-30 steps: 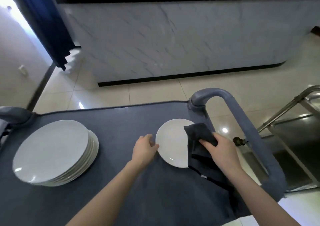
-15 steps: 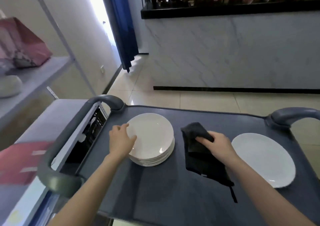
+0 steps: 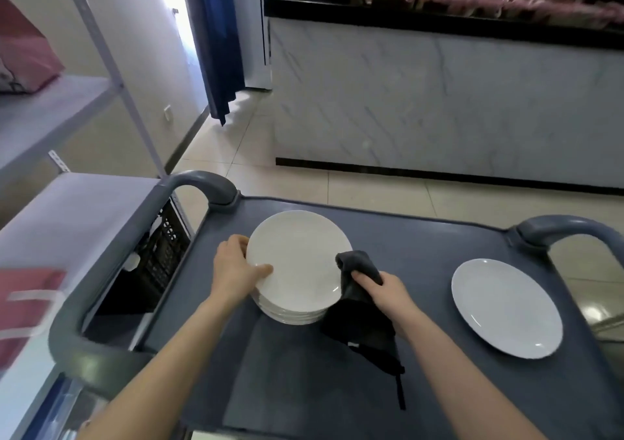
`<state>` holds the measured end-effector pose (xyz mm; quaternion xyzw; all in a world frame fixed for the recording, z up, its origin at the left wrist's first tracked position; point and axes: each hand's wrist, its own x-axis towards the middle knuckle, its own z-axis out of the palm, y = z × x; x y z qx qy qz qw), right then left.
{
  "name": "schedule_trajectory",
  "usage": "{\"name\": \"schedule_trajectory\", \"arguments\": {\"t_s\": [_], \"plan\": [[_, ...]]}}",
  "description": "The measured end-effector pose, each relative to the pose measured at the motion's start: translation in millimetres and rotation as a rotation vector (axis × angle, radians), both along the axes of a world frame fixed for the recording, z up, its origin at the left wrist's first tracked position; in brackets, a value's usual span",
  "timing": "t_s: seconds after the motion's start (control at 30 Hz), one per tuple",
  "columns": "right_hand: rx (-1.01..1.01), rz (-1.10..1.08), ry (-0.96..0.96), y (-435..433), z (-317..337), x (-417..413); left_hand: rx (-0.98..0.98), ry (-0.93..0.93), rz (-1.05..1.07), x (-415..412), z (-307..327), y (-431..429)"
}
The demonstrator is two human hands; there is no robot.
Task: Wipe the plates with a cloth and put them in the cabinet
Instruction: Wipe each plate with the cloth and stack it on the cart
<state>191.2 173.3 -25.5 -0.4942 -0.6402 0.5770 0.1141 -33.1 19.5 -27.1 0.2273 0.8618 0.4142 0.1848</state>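
Observation:
A stack of white plates sits on the grey cart top. My left hand grips the left rim of the top plate, thumb lying on its face and fingers under the edge. My right hand holds a dark cloth, bunched against the right edge of the stack and hanging down onto the cart. A single white plate lies flat on the right side of the cart, apart from both hands.
The cart has raised grey handles at left and right. A grey metal shelf unit stands to the left, with a black crate under it. A marble-faced counter lies ahead across the tiled floor.
My view swung left from the single plate to the stack. My left hand took hold of the top plate's rim, and my right hand brought the cloth left up to the stack.

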Motion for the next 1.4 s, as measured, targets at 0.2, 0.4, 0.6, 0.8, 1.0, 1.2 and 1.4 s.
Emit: {"name": "schedule_trajectory", "arguments": {"t_s": [0.2, 0.4, 0.6, 0.8, 1.0, 1.2, 1.4], "plan": [[-0.055, -0.086, 0.054, -5, -5, 6, 0.065, -0.291, -0.061, -3, -2, 0], [0.121, -0.086, 0.043, 14, 17, 41, 0.373, -0.707, -0.039, 9, 5, 14], [0.531, 0.011, 0.043, 46, 82, 89, 0.463, -0.772, -0.090, 47, 20, 51], [0.636, 0.101, 0.001, 67, 109, 106, 0.499, -0.848, -0.111, 125, 20, 104], [0.795, 0.472, -0.282, 62, 76, 154, 0.637, -0.829, -0.108, 186, 30, 149], [0.850, 0.662, -0.147, 76, 58, 179, 0.662, -0.762, -0.195, 214, 39, 168], [0.979, 0.664, -0.191, 138, 73, 147, 0.611, -0.783, -0.343, 219, 47, 167]]}}
